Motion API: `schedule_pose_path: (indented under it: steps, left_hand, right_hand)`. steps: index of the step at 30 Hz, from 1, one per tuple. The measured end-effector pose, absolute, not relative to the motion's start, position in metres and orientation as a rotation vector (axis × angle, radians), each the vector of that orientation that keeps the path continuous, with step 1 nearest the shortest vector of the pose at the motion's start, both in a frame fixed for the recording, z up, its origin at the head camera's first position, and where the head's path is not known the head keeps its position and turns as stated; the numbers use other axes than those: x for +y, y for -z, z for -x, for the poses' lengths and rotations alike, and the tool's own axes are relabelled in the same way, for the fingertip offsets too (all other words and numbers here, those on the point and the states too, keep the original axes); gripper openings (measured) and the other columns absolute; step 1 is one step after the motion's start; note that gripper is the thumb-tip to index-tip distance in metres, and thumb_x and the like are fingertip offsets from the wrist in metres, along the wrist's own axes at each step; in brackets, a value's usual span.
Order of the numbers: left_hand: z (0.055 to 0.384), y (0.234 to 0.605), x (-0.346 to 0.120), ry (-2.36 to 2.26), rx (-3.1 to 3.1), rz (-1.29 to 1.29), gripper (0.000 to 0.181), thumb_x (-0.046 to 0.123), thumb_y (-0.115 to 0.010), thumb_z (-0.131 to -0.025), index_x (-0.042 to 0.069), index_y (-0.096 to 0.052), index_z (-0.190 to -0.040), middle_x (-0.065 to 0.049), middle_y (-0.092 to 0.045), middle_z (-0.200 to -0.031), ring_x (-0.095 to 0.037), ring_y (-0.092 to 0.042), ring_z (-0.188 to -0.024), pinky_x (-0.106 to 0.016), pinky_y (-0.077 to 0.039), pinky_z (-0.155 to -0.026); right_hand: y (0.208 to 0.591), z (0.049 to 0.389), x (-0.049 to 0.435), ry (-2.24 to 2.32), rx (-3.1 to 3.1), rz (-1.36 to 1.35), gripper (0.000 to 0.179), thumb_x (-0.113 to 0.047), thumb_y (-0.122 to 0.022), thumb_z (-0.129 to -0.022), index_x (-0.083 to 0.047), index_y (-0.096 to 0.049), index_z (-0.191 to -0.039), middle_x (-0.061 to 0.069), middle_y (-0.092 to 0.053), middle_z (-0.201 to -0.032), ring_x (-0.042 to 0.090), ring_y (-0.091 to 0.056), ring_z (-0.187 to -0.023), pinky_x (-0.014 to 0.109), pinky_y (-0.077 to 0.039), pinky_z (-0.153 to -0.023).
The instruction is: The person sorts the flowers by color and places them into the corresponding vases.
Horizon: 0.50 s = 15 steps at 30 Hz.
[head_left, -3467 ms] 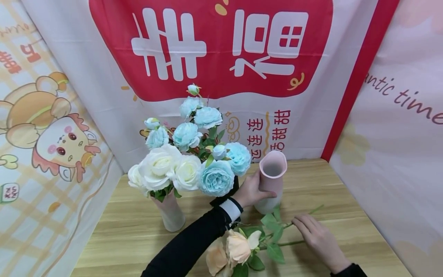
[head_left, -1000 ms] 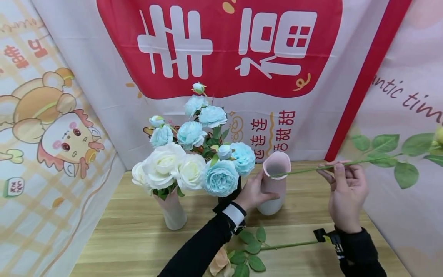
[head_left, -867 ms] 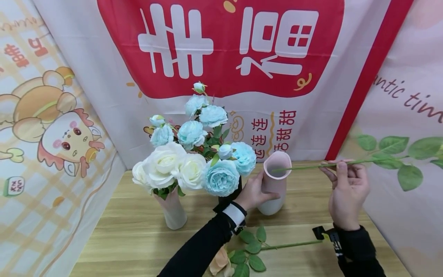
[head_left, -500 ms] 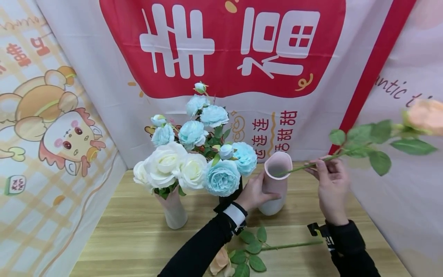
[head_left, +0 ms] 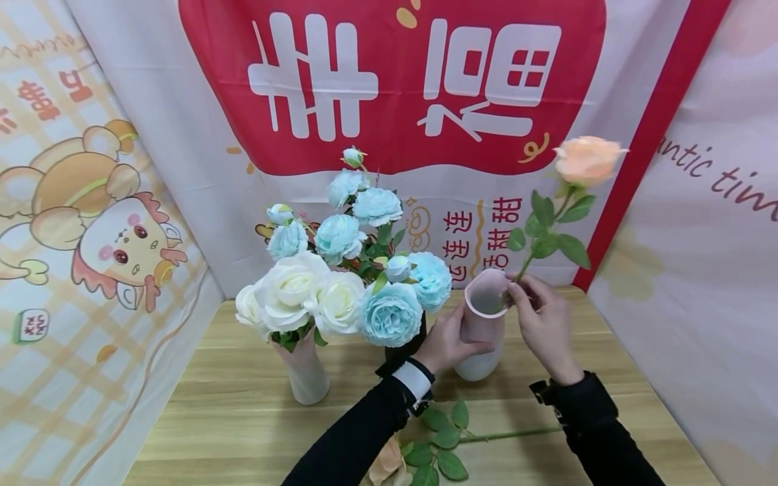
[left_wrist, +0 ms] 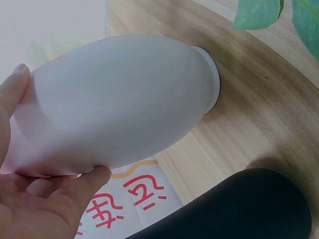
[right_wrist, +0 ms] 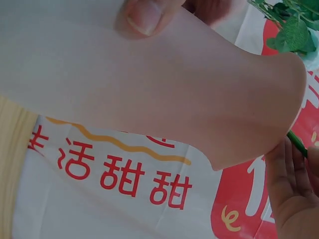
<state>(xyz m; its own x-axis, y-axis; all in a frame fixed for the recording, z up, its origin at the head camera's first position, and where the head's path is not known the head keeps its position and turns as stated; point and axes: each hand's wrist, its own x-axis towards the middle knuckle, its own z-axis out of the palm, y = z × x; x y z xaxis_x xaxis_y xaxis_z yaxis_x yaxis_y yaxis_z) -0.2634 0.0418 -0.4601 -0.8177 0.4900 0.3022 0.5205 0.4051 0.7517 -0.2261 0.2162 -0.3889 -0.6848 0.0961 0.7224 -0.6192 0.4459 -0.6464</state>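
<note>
My left hand (head_left: 446, 341) grips the pink-and-white vase (head_left: 486, 331) around its middle; in the left wrist view the fingers lie on both sides of the vase (left_wrist: 119, 99). My right hand (head_left: 543, 324) pinches the green stem of a peach rose (head_left: 587, 162) right at the vase's rim. The bloom stands up and leans right, and the stem's lower end goes into the mouth. The right wrist view has the right hand (right_wrist: 294, 194) at the flared rim. A second peach rose (head_left: 384, 462) lies on the table, partly behind the left sleeve.
On the left stands a slimmer vase (head_left: 308, 378) with white roses (head_left: 292, 290). Light-blue flowers (head_left: 392, 314) rise beside it from a dark holder (head_left: 404, 351), close to my left wrist. Printed cloth backdrops (head_left: 486, 148) close off the wooden table (head_left: 237, 405) behind and at both sides.
My right hand has lifted one peach rose off the table, brought it leftward to the vase and swung it from lying sideways to nearly upright. The left hand stays on the vase.
</note>
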Motion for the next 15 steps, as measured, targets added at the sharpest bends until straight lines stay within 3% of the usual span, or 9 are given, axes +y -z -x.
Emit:
schedule_pose_path:
  steps: [3,6,10,15]
  left_hand:
    - [0.263,0.461,0.041,1.389,-2.612,0.923,0.085,0.035,-0.082,-0.082,0.010,-0.035,-0.149,-0.011,-0.053,-0.139,-0.016,-0.055,-0.121,-0.027,-0.045,-0.098]
    - [0.263,0.462,0.041,1.356,-2.618,0.900,0.086,0.038,-0.082,-0.081,0.010,-0.037,-0.149,-0.011,-0.056,-0.136,-0.015,-0.057,-0.118,-0.025,-0.046,-0.095]
    - [0.263,0.463,0.041,1.324,-2.599,0.915,0.089,0.038,-0.082,-0.080,0.009,-0.035,-0.150,-0.014,-0.057,-0.134,-0.017,-0.059,-0.116,-0.025,-0.048,-0.093]
    - [0.264,0.465,0.041,1.292,-2.584,0.933,0.088,0.039,-0.082,-0.080,0.007,-0.036,-0.149,-0.016,-0.058,-0.133,-0.019,-0.060,-0.113,-0.027,-0.049,-0.091]
  right_hand:
    - [0.392,0.229,0.214,-1.080,-2.028,-0.475,0.018,0.005,-0.069,-0.089,0.002,-0.072,-0.106,0.010,-0.069,-0.087,0.022,-0.064,-0.077,0.020,-0.051,-0.072]
    - [0.397,0.231,0.214,-0.958,-2.062,-0.507,0.018,0.006,-0.073,-0.085,0.004,-0.072,-0.103,0.015,-0.069,-0.096,0.030,-0.063,-0.093,0.038,-0.051,-0.081]
    - [0.403,0.230,0.214,-0.951,-2.101,-0.480,0.027,0.004,-0.076,-0.083,0.008,-0.070,-0.108,0.022,-0.068,-0.103,0.041,-0.053,-0.110,0.057,-0.041,-0.091]
    - [0.411,0.224,0.216,-1.010,-2.074,-0.394,0.043,0.000,-0.080,-0.079,0.012,-0.065,-0.117,0.024,-0.067,-0.101,0.043,-0.049,-0.115,0.056,-0.034,-0.099]
